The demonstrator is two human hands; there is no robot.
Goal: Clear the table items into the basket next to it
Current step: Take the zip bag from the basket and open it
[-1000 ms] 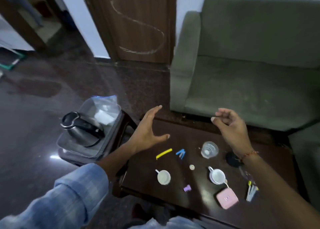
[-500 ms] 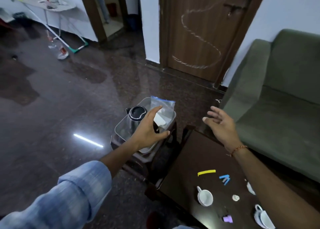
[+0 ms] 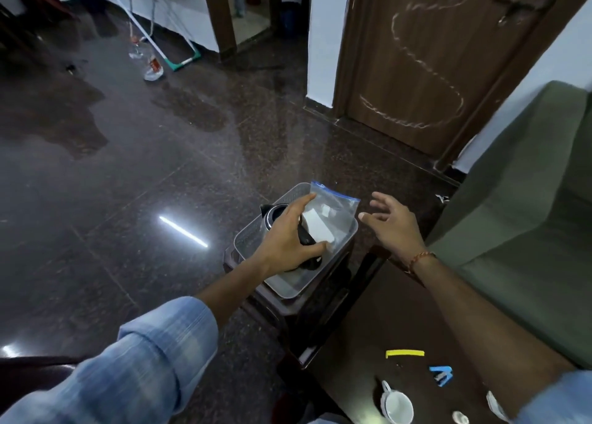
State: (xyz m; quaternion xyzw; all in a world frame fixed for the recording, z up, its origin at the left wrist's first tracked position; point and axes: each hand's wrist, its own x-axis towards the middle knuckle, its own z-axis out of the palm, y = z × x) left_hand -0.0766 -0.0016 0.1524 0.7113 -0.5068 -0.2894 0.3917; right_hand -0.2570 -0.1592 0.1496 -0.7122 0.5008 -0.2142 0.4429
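Basket (image 3: 248,239) sits beneath the left hand (image 3: 288,234), holding a kettle (image 3: 272,217) and a clear bag (image 3: 336,213). Left hand spread, fingers relaxed, over the kettle; contact cannot be confirmed. Right hand (image 3: 392,223) released, fingers splayed, just right of the basket. Worktop (image 3: 368,343) nearer the person carries a white cup (image 3: 397,407), yellow strip (image 3: 405,353) and blue clip (image 3: 441,374).

Dark wooden counter (image 3: 368,321), lower right, partly cut off by the frame. On it: yellow strip (image 3: 405,353), blue clip (image 3: 441,374) just right of it, white cup (image 3: 397,406) nearer (handle up-left), small pale round bit (image 3: 460,417) at the bottom edge. Basket (image 3: 243,241) sits on a dark stool (image 3: 275,302) beside the counter, on the glossy floor (image 3: 128,183).
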